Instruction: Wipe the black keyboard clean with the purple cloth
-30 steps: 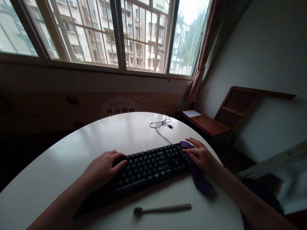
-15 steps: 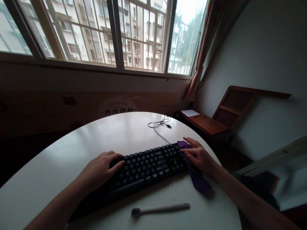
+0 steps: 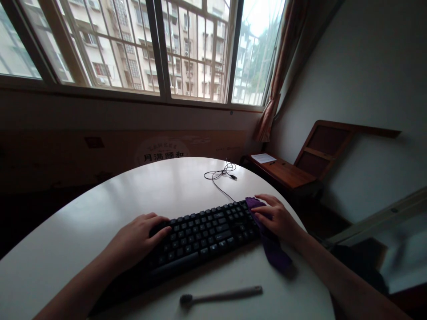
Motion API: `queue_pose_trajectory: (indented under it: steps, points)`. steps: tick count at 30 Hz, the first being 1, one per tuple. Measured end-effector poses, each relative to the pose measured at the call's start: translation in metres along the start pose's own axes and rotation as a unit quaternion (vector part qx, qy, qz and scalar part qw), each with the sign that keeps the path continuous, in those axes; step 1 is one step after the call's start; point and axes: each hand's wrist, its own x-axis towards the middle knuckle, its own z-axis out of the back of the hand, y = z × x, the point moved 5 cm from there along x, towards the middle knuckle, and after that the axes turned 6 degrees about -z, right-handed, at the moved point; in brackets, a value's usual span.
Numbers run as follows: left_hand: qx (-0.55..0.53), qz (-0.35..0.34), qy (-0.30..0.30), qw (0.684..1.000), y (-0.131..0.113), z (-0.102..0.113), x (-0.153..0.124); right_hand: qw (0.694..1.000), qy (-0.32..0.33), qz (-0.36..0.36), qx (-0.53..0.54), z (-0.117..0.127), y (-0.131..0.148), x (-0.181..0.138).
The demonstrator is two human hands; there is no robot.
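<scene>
A black keyboard (image 3: 203, 233) lies slantwise on the white table. My left hand (image 3: 142, 238) grips its left part, with the thumb at the near side and the fingers over the far edge. At the other end, my right hand (image 3: 271, 215) holds a purple cloth (image 3: 275, 253) against the rightmost keys. Part of the cloth hangs from under the palm onto the tabletop. In front of the keyboard lies a grey toothbrush (image 3: 222, 295), its dark bristle head pointing left.
The keyboard's cable (image 3: 220, 173) lies loosely coiled on the round white table (image 3: 160, 178), with its USB plug beside it. Beyond the table's right edge stands a wooden chair or bench (image 3: 287, 173) with a sheet of paper (image 3: 263, 158) on it. A barred window (image 3: 196, 53) faces me.
The view has shifted slightly. Both hands keep their places at the two ends of the keyboard, and the cloth has barely moved.
</scene>
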Motion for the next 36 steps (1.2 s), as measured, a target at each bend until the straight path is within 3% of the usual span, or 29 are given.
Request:
queue_pose_trajectory:
  steps: [9,15,19,31,36]
  points:
    - [-0.002,0.005,-0.002,1.0,0.002,0.0,0.0,0.992,-0.1,-0.08,-0.015,0.019,-0.029,-0.001]
    - [0.0,0.008,0.004,1.0,0.0,0.0,0.0,0.999,-0.025,-0.021,0.02,0.01,-0.016,0.001]
    - [0.002,0.007,0.003,1.0,-0.001,0.001,-0.001,1.0,0.015,-0.021,0.017,0.004,-0.016,0.0]
    - [-0.002,0.0,-0.01,1.0,0.0,0.001,0.0,1.0,0.007,-0.007,-0.004,0.006,-0.011,0.0]
    - [0.001,0.005,-0.001,1.0,0.0,0.0,0.001,0.999,-0.007,-0.034,-0.007,0.009,-0.015,0.0]
